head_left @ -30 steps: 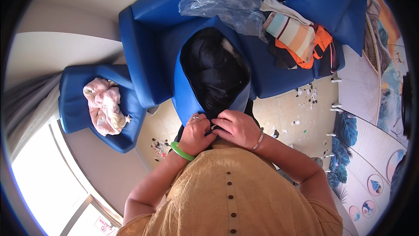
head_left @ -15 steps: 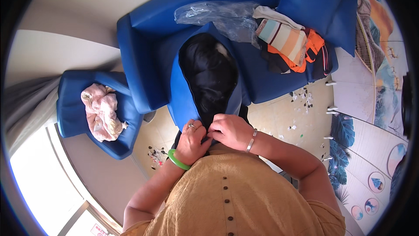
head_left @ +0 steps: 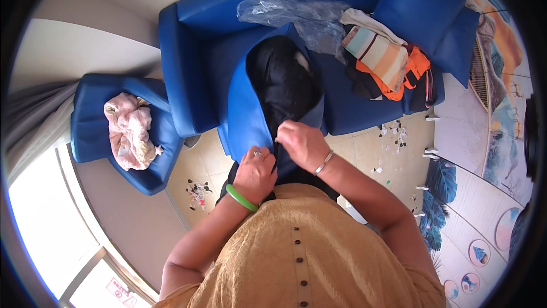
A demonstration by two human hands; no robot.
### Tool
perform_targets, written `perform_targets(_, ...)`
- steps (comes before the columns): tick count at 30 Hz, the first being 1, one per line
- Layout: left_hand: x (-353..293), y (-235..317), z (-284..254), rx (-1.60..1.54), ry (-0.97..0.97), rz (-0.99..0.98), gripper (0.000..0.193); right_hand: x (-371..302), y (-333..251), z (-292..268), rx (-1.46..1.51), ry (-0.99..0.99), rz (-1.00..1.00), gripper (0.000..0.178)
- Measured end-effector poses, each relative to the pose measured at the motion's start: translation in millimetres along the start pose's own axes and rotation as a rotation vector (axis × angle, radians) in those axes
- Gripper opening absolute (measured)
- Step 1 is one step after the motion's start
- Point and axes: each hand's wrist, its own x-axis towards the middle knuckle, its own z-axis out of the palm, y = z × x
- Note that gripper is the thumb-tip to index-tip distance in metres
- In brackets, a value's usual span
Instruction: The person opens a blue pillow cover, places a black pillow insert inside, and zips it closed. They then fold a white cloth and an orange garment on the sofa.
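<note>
A blue cushion cover (head_left: pixel 244 115) lies in front of me, its far part on the sofa seat and its near end close to my body. A long zipped opening in it shows bunched black cloth (head_left: pixel 285 77) inside, with a small pale patch at the far right. My left hand (head_left: pixel 254 174) is closed on the cover's near end, beside the zipper. Farther up, my right hand (head_left: pixel 302 147) pinches at the zipper, where the opening narrows; the pull itself is hidden by the fingers.
Clear plastic wrap (head_left: pixel 302 15), folded clothes (head_left: pixel 379 52) and blue cushions (head_left: pixel 421 6) lie on the blue sofa (head_left: pixel 199 52). A pink cloth (head_left: pixel 128 131) rests on a blue chair (head_left: pixel 91 120) at left. Small scraps (head_left: pixel 199 193) litter the floor.
My right hand has moved away from my left hand, farther up along the zipper. The left hand still grips the cover's near end. The whole view has shifted slightly.
</note>
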Motion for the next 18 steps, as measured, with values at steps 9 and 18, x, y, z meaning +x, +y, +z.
perform_targets(9, 47.0, 2.0, -4.7, 0.234, -0.289, -0.520, 0.048, 12.1, 10.8, -2.6, 0.044, -0.003, -0.172, 0.007)
perform_targets(18, 23.1, -21.8, 2.1, 0.089, -0.158, -0.165, 0.027, 14.8, 35.9, -43.3, -0.001, 0.049, -0.115, 0.040)
